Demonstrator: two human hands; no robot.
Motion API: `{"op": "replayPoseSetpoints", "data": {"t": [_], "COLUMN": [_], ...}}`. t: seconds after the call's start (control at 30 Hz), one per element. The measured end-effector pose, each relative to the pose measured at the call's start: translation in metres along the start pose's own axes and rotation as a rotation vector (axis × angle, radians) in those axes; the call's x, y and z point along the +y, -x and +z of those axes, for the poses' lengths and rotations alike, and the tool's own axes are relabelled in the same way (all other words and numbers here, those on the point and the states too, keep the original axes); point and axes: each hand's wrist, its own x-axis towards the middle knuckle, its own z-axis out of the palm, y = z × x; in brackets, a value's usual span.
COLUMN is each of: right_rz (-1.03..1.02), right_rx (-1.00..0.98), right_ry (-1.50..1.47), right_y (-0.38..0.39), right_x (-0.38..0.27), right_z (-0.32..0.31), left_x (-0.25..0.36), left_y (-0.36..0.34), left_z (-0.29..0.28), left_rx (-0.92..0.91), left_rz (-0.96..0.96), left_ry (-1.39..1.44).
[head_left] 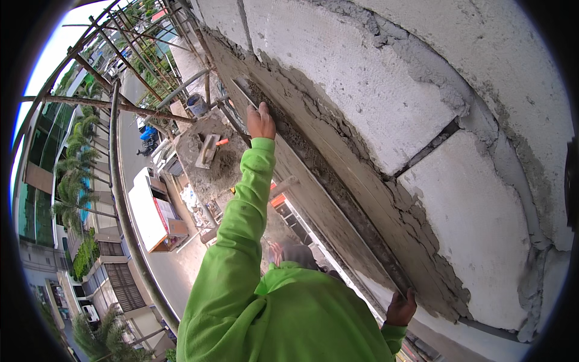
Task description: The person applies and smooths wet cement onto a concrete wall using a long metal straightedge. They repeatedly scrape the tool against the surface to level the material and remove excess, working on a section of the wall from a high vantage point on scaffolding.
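Observation:
A long straightedge (347,211) with wet mortar along it lies slantwise against the freshly plastered band of the wall (325,136). My left hand (261,122) grips it near its far upper end, arm stretched out in a bright green sleeve. Close to its lower end, at the right, my right hand (401,308) has its fingers closed around the bar. Above the plaster, pale wall blocks (356,78) show rough mortar edges and a gap in a joint. Left of my left hand, a trowel (208,151) with an orange handle rests on grey mortar (192,140).
Scaffold poles (114,181) rise and cross on the left, with a horizontal pole (108,105) at the upper left. A bucket (197,104) stands beyond the mortar. Far below are a street (131,127), a white-roofed structure (145,202) and palm trees (78,145).

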Motion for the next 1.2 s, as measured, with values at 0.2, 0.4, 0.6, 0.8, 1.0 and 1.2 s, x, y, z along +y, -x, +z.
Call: {"op": "replayPoseSetpoints", "data": {"t": [0.2,0.4,0.6,0.8,1.0,1.2], "right_rz": [-0.400,-0.555,-0.518,-0.054,0.092,-0.217], "right_rx": [-0.076,-0.054,-0.091,-0.020,-0.024,-0.100], "right_ry": [0.680,1.072,0.937,0.262,0.083,0.607], "right_y": [0.015,0.015,0.018,0.008,0.008,0.006], "right_x": [-0.017,-0.038,-0.048,-0.045,-0.054,-0.041], "right_z": [-0.003,-0.053,-0.074,-0.073,-0.070,-0.086], "left_x": [0.037,0.077,0.080,0.057,0.057,0.058], "left_y": [0.022,0.079,0.098,0.086,0.083,0.086], "left_z": [0.012,0.003,0.001,0.011,0.009,0.010], "left_rx": [0.028,0.035,-0.001,0.051,0.029,-0.002], "left_rz": [-0.014,-0.006,0.012,-0.031,-0.040,0.009], "left_ry": [-0.064,0.046,0.073,-0.025,-0.059,0.028]}}
